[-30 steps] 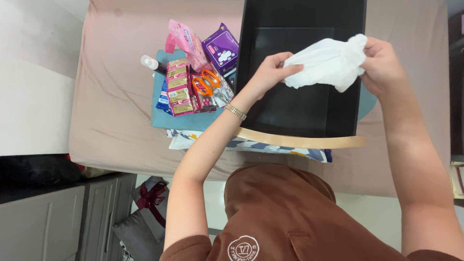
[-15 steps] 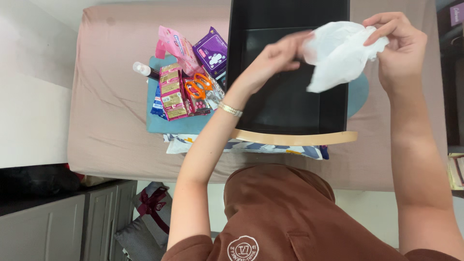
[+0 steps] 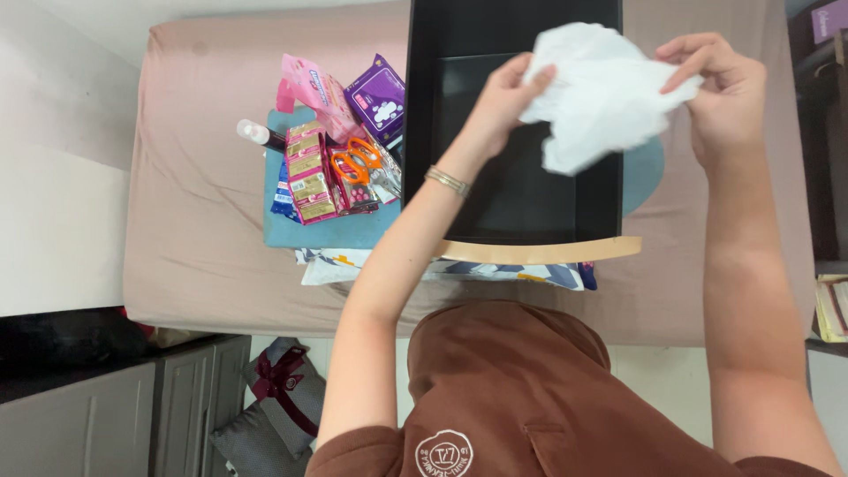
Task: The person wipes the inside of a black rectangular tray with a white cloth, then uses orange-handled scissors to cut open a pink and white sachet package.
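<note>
— How is the crumpled white tissue paper [image 3: 601, 93] held?

— It is pinched at opposite edges by the left hand [image 3: 503, 97] and right hand [image 3: 720, 97], above the open black box [image 3: 424, 132].

— Its handling?

— Light, limp and easily torn, it is judged; edges are best gripped.

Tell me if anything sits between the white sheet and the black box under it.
Nothing visible does. Both hands, left hand and right hand, hold the white sheet above the open black box, whose visible inside looks bare.

pink packet [image 3: 311, 87], purple packet [image 3: 380, 94], pink-gold boxes [image 3: 309, 172] left of black box [image 3: 512, 115]
</note>
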